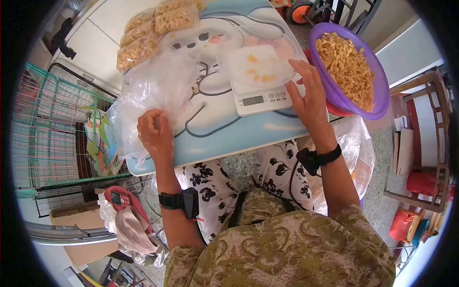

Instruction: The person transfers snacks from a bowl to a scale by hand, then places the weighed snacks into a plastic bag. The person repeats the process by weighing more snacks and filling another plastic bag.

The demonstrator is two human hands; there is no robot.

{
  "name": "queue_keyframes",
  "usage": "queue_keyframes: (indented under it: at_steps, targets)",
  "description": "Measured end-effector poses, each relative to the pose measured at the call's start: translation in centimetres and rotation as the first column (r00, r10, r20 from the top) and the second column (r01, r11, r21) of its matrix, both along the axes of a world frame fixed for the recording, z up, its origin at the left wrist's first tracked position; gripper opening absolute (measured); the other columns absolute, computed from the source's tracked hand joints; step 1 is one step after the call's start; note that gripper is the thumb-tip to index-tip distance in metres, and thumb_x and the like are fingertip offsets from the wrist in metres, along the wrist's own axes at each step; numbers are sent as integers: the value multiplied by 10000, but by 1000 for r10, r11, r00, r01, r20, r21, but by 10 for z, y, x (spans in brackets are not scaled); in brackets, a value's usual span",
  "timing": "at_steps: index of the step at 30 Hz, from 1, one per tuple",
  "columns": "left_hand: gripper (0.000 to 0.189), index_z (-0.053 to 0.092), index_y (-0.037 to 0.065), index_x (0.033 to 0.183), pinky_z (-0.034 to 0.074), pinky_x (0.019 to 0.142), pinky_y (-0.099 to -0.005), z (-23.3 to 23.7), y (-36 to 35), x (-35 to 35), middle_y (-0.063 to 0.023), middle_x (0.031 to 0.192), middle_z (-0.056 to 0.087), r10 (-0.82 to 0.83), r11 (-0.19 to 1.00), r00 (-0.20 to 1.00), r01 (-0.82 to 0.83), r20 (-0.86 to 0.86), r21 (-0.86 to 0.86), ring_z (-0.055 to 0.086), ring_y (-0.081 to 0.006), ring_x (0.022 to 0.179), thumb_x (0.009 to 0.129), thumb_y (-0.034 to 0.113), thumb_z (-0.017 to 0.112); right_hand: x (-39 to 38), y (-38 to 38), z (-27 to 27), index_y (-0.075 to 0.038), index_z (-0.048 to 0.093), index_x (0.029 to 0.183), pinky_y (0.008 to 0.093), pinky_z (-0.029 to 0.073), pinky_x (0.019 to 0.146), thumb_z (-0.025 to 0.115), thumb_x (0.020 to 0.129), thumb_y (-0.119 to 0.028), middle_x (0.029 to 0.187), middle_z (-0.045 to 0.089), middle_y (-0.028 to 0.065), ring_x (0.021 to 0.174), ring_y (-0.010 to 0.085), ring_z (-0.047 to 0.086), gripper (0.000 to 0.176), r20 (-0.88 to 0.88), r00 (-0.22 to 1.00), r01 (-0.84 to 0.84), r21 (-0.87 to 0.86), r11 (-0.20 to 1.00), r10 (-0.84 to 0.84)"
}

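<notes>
My left hand point(156, 136) has its fingers curled at the edge of a heap of clear plastic bags point(160, 79), with thin film between and around the fingers. My right hand point(307, 95) is at the right rim of a clear plastic bowl point(234, 62), its thumb and fingers on either side of the edge. A few yellow-orange pieces point(261, 76) lie in the bowl. Beneath it is a white digital scale point(263, 107); its display digits are too small to read. To the right of that hand, a purple basin point(382, 91) holds a mound of yellowish strips point(346, 67).
The blue table point(215, 138) has a cartoon print. Several filled clear bags point(160, 26) stand at its back left. A green wire cage point(52, 129) is on the left, a pink stool point(112, 193) with a cloth below it. On the right is a wooden frame point(432, 119).
</notes>
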State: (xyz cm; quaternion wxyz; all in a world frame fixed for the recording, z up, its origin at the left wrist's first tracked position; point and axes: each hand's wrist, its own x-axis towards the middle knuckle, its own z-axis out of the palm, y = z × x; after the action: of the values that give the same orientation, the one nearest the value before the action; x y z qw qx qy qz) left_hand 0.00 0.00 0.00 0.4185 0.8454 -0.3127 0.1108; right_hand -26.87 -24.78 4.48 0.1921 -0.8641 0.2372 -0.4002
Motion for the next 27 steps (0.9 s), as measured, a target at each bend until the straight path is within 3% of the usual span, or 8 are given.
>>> queue_keyframes:
  at_steps: [9, 12, 14, 18, 20, 27]
  targets:
    - [218, 659, 28, 955, 458, 884, -394, 9, -6, -5, -140, 1015, 617, 22, 999, 1000, -21, -7, 43, 583, -294, 986, 874, 231, 654, 6, -7, 3, -78, 545, 1280, 416, 489, 912, 673, 851, -81, 1233, 549, 196, 1157, 365, 535, 448, -15, 1000, 7, -69, 998, -8]
    - [219, 659, 29, 957, 455, 894, -401, 7, -5, -3, -146, 1018, 618, 20, 998, 999, -22, 39, 50, 583, -301, 998, 873, 231, 652, 6, -6, 2, -81, 519, 1318, 393, 500, 884, 671, 851, -67, 1234, 562, 182, 1156, 331, 541, 491, -29, 999, 21, -69, 997, -23]
    - [217, 660, 30, 955, 454, 898, -406, 8, -4, -4, -147, 1019, 619, 15, 999, 999, -16, 29, 43, 582, -305, 1000, 872, 230, 652, 6, -2, 4, -80, 476, 1369, 358, 509, 841, 657, 850, -35, 1219, 580, 159, 1080, 291, 576, 551, 74, 997, 25, 27, 999, -27]
    - [220, 660, 29, 952, 452, 901, -402, 4, -2, -2, -147, 1009, 616, 10, 999, 1000, -11, 29, 36, 583, -306, 989, 871, 233, 654, -11, -4, -11, -76, 436, 1405, 314, 510, 794, 629, 859, -5, 1188, 593, 135, 987, 232, 597, 584, 130, 986, 103, 30, 994, -106]
    - [215, 659, 28, 953, 457, 888, -394, 4, -2, -2, -144, 993, 613, 15, 998, 998, -19, 64, 54, 586, -301, 973, 871, 227, 656, -24, 1, -19, -58, 453, 1386, 296, 509, 776, 601, 874, -5, 1157, 594, 123, 923, 202, 604, 536, 84, 973, 189, 227, 955, -213]
    - [203, 662, 31, 965, 469, 863, -388, 2, -3, -1, -137, 999, 608, 5, 999, 998, -7, 57, 43, 590, -292, 941, 879, 214, 654, -38, 3, -42, -49, 529, 1297, 291, 510, 757, 569, 902, -20, 1088, 608, 115, 879, 190, 607, 398, 95, 965, 210, 288, 934, -246]
